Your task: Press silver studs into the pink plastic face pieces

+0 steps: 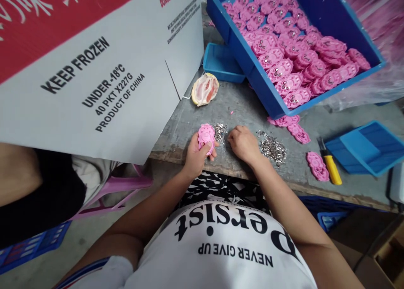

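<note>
My left hand [196, 155] is closed around a pink plastic piece [206, 136] with an ornate, scalloped outline, held just over the table's front edge. Beside it on the table lies a small heap of shiny metal parts [220, 132]. My right hand [243, 143] rests at the right of this heap with its fingers curled down; whatever is between the fingertips is hidden. A larger pile of small metal parts [273, 149] is spread to the right of my right wrist.
A big blue bin [268, 99] of pink pieces stands at the back right. Nearby are a cut fruit [205, 89], a small blue tray [221, 61], a yellow-handled screwdriver [332, 170] and a blue tub [350, 154]. A large carton [132, 124] blocks the left; a person sits behind it.
</note>
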Tool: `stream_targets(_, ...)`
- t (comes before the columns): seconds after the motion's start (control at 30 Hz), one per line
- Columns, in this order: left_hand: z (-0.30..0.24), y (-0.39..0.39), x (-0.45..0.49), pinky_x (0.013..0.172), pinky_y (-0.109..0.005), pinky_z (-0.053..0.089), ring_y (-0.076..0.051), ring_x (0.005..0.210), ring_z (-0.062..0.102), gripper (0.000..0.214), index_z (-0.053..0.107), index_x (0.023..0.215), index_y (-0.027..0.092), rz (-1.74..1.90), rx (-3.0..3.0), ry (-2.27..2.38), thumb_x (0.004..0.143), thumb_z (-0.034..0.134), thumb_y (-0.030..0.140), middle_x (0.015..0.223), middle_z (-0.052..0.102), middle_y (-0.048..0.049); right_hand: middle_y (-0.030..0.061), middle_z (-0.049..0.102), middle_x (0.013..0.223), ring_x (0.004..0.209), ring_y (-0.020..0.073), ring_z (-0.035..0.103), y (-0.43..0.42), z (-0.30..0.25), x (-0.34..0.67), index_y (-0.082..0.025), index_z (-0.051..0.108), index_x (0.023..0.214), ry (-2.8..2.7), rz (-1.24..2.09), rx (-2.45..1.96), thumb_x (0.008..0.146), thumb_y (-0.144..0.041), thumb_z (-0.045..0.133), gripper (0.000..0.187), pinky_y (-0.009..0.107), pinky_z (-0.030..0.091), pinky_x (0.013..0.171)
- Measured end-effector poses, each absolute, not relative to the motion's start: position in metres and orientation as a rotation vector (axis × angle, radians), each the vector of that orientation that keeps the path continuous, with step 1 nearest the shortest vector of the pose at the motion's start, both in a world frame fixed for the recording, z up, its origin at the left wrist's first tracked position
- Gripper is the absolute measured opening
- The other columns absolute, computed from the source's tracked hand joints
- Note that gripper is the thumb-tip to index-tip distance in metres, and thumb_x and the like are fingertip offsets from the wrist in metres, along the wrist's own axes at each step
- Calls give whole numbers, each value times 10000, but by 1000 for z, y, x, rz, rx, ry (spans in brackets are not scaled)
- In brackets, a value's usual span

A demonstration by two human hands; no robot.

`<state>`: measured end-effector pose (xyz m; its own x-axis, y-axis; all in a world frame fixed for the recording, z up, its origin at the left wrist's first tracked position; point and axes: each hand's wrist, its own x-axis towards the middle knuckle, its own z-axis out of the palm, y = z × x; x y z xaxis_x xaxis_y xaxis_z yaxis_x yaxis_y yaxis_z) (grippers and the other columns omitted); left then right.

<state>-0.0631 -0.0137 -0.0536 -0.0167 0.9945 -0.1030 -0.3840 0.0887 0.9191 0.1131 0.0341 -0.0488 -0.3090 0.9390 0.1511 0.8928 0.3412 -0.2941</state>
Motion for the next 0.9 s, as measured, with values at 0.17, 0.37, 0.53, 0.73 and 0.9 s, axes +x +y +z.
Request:
stream_targets(0.17,-53,-14,-64,429,-217,432,-95,512,585,424,498,1099,196,1323,822,974,779,740,332,830,700,2,119,693,942,894,260,612,30,-47,119,-210,646,835,-2101,426,-1663,878,-197,544,112,364,455,796)
stream_targets(0.37,-52,-14,-63,431,-215,426,-98,513,588,445,504,1088,201,1307,823,974,771,752,389,819,701,2,40,710,820,708,194,595,32,-57,134,-227,631,867,-1702,631,-1620,845,-264,547,94,316,455,709)
stream_targets(0.53,-48,-11,-64,429,-241,418,-134,531,612,526,544,1048,184,1286,727,946,831,633,655,813,717,-48,73,733,926,843,226,633,36,-67,138,-229,689,886,-1711,646,-1552,839,-282,561,146,352,479,802)
stream_targets(0.73,-43,-11,-60,432,-256,406,-146,523,606,679,609,1005,150,1250,663,883,838,500,800,809,722,-96,21,679,720,661,178,565,33,-63,141,-208,674,755,-1577,801,-1589,781,-319,647,118,320,440,703)
stream_targets(0.9,-35,-15,-50,436,-249,414,-137,527,603,628,567,1024,173,1238,707,882,841,525,772,817,721,-76,-3,620,678,568,122,456,21,-49,139,-200,669,697,-1168,1045,-1425,635,-432,801,274,275,360,558)
